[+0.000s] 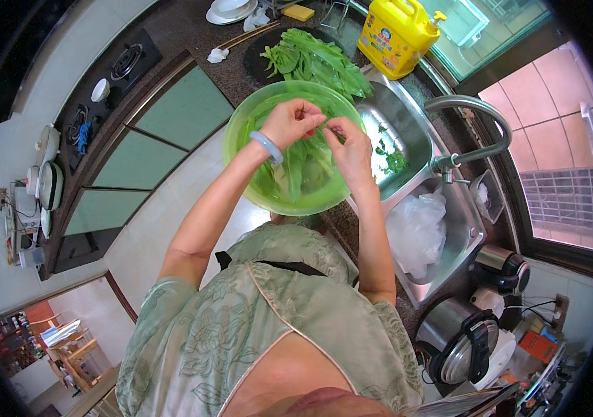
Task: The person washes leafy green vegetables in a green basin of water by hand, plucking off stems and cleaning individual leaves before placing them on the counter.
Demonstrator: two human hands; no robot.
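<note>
Over a translucent green plastic basin (234, 122) my two hands meet, fingertips pinched together. My left hand (295, 121), with a pale bangle at the wrist, and my right hand (347, 146) both pinch a small piece of green vegetable, mostly hidden by the fingers. Long green leaves (293, 169) lie in the basin below them. Behind the basin, a heap of leafy green vegetables (317, 60) rests on a round black board (257, 60). To the right, small green scraps (392, 159) lie in a steel sink basin (411, 125).
A curved steel faucet (502, 125) rises beside the sink. A clear plastic bag (419, 234) fills part of the second sink basin. A yellow detergent jug (398, 39) stands at the back. Chopsticks (252, 35) and a yellow sponge (298, 12) lie on the counter; a pressure cooker (458, 339) stands lower right.
</note>
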